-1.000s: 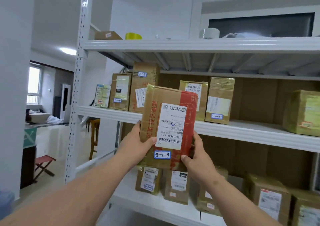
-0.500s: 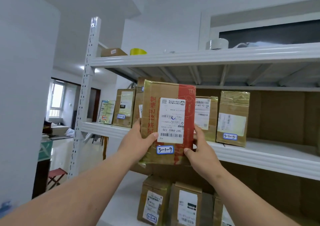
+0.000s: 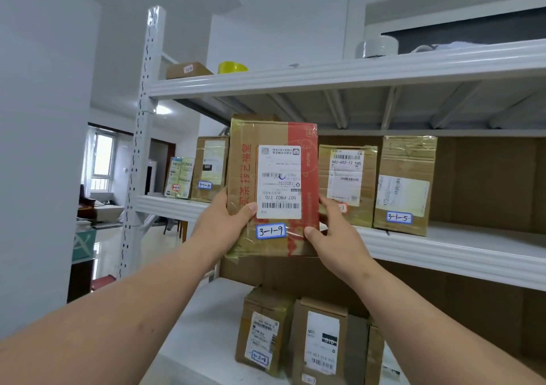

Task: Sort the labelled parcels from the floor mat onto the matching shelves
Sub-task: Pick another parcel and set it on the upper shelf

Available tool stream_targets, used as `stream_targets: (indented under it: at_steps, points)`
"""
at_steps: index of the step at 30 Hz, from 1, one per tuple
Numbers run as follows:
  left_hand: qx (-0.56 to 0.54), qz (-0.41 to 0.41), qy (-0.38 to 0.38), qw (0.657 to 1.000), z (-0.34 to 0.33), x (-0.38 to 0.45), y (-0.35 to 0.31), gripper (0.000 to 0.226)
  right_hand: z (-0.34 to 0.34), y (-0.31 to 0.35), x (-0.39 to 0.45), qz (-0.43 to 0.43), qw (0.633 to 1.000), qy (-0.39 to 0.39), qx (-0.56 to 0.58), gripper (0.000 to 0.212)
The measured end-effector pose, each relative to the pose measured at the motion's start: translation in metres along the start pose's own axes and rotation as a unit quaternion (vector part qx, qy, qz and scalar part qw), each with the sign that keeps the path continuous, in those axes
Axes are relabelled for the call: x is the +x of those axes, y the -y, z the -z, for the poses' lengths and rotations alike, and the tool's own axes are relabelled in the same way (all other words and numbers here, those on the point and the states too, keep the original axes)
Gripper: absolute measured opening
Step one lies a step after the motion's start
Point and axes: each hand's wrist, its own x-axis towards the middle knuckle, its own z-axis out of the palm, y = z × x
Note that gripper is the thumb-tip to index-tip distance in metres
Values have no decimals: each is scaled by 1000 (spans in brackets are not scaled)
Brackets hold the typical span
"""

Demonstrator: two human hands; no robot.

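left hand (image 3: 224,222) grips parcel's left side, thumb on front | right hand (image 3: 334,234) grips right side | parcel 3-1-9 (image 3: 273,186) upright at middle shelf (image 3: 443,251) front edge | risk: bottom catches the lip, or it knocks neighbour box (image 3: 347,183)

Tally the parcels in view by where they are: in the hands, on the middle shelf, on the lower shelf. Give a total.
In the hands: 1, the 3-1-9 parcel
On the middle shelf: 4, at
On the lower shelf: 2 clearly visible, at
Total: 7
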Motion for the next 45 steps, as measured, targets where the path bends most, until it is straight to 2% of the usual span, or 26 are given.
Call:
stream_targets:
  at_steps: [6,13,16,22,34,37,40,45]
  points:
    - [16,-8,-2,1000,35,10,16,48,-37,22,2,-6,1000,1,12,60]
    - [24,-7,-22,999,99,33,45,42,-99,62,16,0,999,28,24,56]
    - [24,-13,-47,999,124,45,62,44,-125,71,24,-5,999,22,31,52]
    - [-2,-18,-107,994,156,73,79,30,-159,74,51,-11,1000,-4,-9,42]
    - [32,-52,-138,989,142,137,77,28,-144,47,156,-68,980,-121,-140,32]
    - [40,-53,-144,987,136,152,78,32,-132,43,178,-82,973,-145,-157,36]
    - [36,-54,-142,988,132,165,83,31,-123,40,194,-99,969,-143,-177,44]
    - [33,-57,-153,986,124,174,92,29,-124,30,214,-129,963,-123,-201,46]
